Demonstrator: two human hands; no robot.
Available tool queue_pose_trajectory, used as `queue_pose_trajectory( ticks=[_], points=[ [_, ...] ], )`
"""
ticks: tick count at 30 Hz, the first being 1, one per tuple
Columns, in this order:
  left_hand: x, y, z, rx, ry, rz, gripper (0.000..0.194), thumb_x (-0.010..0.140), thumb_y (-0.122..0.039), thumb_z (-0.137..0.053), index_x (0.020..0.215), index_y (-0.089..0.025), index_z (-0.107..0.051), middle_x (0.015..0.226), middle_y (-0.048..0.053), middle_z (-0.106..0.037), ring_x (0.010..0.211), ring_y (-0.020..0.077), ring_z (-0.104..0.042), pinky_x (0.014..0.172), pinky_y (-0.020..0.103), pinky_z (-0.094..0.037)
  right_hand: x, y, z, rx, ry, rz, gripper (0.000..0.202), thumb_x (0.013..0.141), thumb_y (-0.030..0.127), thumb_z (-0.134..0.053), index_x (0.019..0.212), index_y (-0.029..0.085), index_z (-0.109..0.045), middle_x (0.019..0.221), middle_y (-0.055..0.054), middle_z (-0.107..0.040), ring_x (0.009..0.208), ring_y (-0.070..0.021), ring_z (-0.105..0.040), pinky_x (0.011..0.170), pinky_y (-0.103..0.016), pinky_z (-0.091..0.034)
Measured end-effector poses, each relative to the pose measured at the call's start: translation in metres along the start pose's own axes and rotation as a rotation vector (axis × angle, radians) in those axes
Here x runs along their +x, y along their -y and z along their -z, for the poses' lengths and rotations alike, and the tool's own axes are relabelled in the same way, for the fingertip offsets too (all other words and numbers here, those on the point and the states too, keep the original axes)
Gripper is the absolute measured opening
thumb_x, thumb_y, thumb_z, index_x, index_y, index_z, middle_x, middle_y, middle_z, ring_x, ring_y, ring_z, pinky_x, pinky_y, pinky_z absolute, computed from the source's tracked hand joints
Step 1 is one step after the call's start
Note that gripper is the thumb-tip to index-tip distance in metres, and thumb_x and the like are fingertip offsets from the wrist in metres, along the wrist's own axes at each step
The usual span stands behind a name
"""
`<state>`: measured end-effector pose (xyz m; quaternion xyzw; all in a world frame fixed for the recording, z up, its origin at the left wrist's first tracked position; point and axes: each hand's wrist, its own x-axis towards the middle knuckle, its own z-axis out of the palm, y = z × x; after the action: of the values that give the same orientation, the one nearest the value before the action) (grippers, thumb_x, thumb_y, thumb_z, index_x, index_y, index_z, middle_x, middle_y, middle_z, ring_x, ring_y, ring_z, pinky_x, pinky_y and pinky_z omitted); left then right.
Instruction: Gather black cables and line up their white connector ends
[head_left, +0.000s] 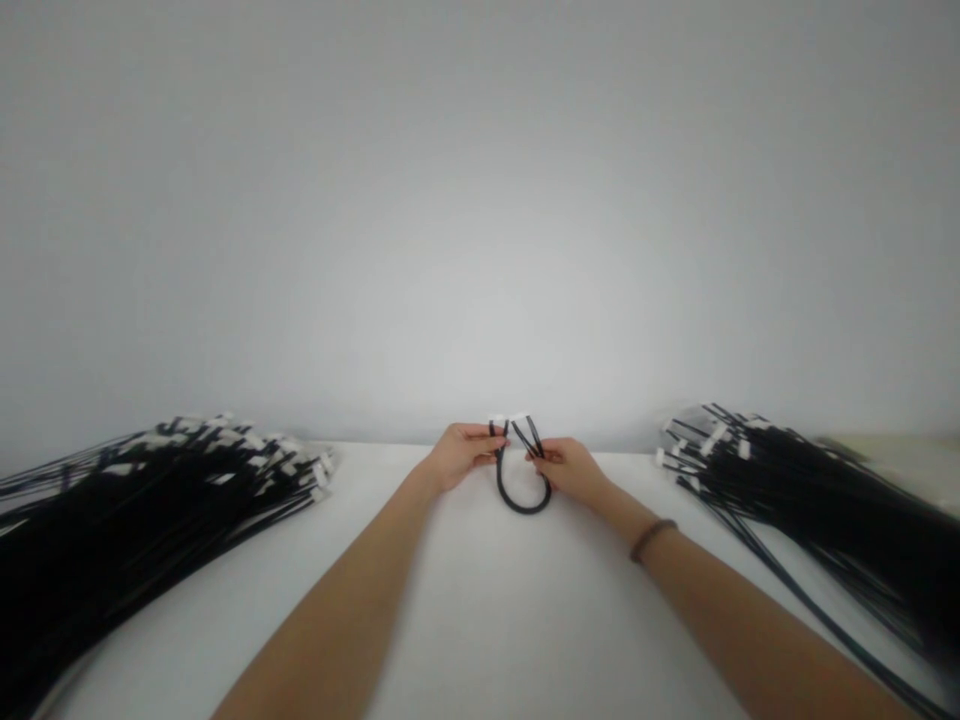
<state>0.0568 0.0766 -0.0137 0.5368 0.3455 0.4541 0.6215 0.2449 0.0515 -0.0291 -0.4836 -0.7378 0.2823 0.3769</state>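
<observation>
A short black cable (524, 510) with white connectors at both ends is bent into a U above the white table. My left hand (466, 455) pinches it near one end, just below a white connector (498, 418). Near the other end, my right hand (568, 466) pinches it too, below the second white connector (519, 416). Both connectors point up and sit close side by side, and at each one the cable splits into thin black wires. The bend hangs down between my hands. Some fingertips are hidden behind the cable.
To the left lies a large pile of black cables (150, 530) with white connectors toward the far end. A second bundle of black cables (810, 490) lies to the right. The white table (495, 620) meets a plain pale wall (480, 220) just behind my hands.
</observation>
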Motion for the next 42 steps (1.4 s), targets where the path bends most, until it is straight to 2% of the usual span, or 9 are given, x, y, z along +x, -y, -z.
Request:
queue_pose_trajectory(
  ticks=[7, 17, 27, 42],
  points=[
    [0.000, 0.000, 0.000, -0.025, -0.019, -0.010, 0.029, 0.050, -0.021, -0.071, 0.076, -0.010, -0.063, 0.078, 0.008, -0.062, 0.070, 0.0139, -0.055, 0.061, 0.024, -0.043, -0.002, 0.003, 0.001, -0.001, -0.026, -0.075, 0.021, 0.066, 0.022, -0.046, 0.079, 0.016, -0.061, 0.057, -0.001, -0.058, 0.040, -0.0088, -0.049, 0.040, -0.018, -0.037],
    [0.000, 0.001, 0.001, -0.047, -0.007, -0.005, 0.027, 0.050, -0.019, -0.071, 0.075, -0.010, -0.063, 0.077, 0.008, -0.062, 0.070, 0.0135, -0.054, 0.062, 0.025, -0.042, -0.004, 0.008, 0.002, -0.045, -0.043, -0.060, 0.023, 0.064, 0.017, -0.046, 0.078, 0.015, -0.063, 0.049, 0.000, -0.056, 0.039, -0.0100, -0.050, 0.039, -0.017, -0.035],
    [-0.002, 0.002, 0.002, -0.063, 0.006, -0.019, 0.026, 0.051, -0.018, -0.071, 0.075, -0.012, -0.064, 0.079, 0.006, -0.062, 0.074, 0.0128, -0.054, 0.066, 0.025, -0.042, -0.006, 0.009, 0.002, -0.107, -0.074, -0.031, 0.022, 0.065, 0.019, -0.045, 0.077, 0.015, -0.063, 0.051, -0.001, -0.058, 0.043, -0.0112, -0.052, 0.043, -0.018, -0.038],
    [-0.006, 0.000, 0.001, -0.054, 0.010, -0.029, 0.026, 0.051, -0.018, -0.071, 0.075, -0.010, -0.064, 0.079, 0.008, -0.060, 0.074, 0.0137, -0.053, 0.066, 0.026, -0.041, -0.010, 0.017, 0.002, -0.110, -0.102, -0.070, 0.025, 0.065, 0.021, -0.046, 0.080, 0.015, -0.064, 0.050, 0.000, -0.056, 0.043, -0.0098, -0.050, 0.043, -0.017, -0.036]
  ],
)
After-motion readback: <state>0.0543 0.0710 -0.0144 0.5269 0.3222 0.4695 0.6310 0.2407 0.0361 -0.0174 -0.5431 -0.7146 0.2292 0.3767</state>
